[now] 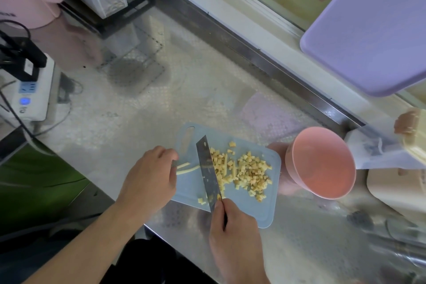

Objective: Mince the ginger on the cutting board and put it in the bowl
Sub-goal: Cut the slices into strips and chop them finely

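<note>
Pale blue plastic, the cutting board (pixel 242 205) lies on the patterned metal counter (pixel 161 104) with its handle slot at the far left corner. Your right hand (pixel 232 233) is curled round the handle of the knife (pixel 208 173), thumb on top, wrist coming in from the bottom edge. The blade runs away from you and slightly left, its long axis nearly across the board's short side, its edge down among the ginger. Your left hand (pixel 152 177) comes in from the lower left, knuckles up, fingers bent down onto the uncut ginger strips (pixel 186 168) and pressing them to the board just left of the blade. These strips lie roughly crosswise to the blade, pointing left to right.

To the right of the blade sits the diced ginger (pixel 250 174), a loose spread of small yellow cubes over the middle of the board, with a few longer slivers among them and a couple of bits near the blade's heel. The pink bowl (pixel 322 163) is just past the board's right end, tilted so its mouth faces you.

At far left a white power strip (pixel 32 94) has a blue button; its markings are too small to read.
</note>
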